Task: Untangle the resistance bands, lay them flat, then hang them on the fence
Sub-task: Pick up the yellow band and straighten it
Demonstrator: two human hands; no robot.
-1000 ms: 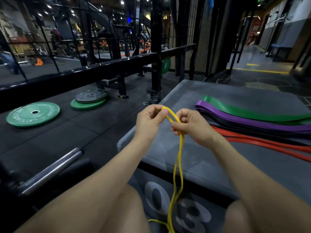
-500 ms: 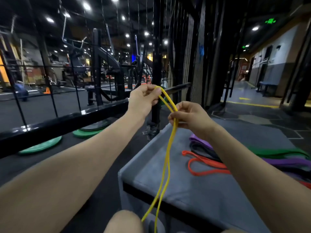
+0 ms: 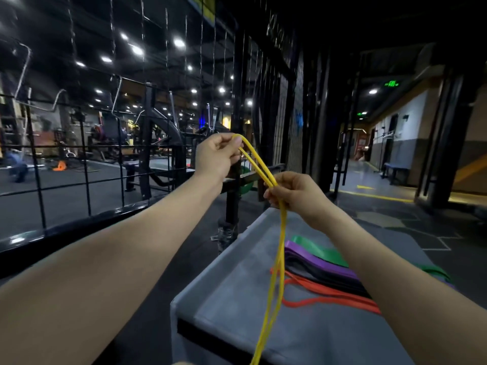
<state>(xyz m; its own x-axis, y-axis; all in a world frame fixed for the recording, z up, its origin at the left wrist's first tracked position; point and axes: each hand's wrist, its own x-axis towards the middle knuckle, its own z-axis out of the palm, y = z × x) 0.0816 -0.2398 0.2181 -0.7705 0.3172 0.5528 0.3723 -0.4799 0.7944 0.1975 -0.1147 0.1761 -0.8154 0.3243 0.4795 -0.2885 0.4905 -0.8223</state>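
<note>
Before the fence (image 3: 87,180), yellow band (image 3: 279,259) raised for hanging.
Left hand (image 3: 217,156) pinches the loop's top; right hand (image 3: 297,192) grips both strands at four o'clock. Best keep strands untwisted.

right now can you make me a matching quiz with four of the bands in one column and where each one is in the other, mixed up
Bands:
1. yellow band
2. orange band
3. green band
4. purple band

Places:
A. farthest back on the grey box
B. nearest flat band on the box
C. held up between left hand and right hand
D. flat on the box, right beside the green one

Pairs: 1-C, 2-B, 3-A, 4-D
</note>
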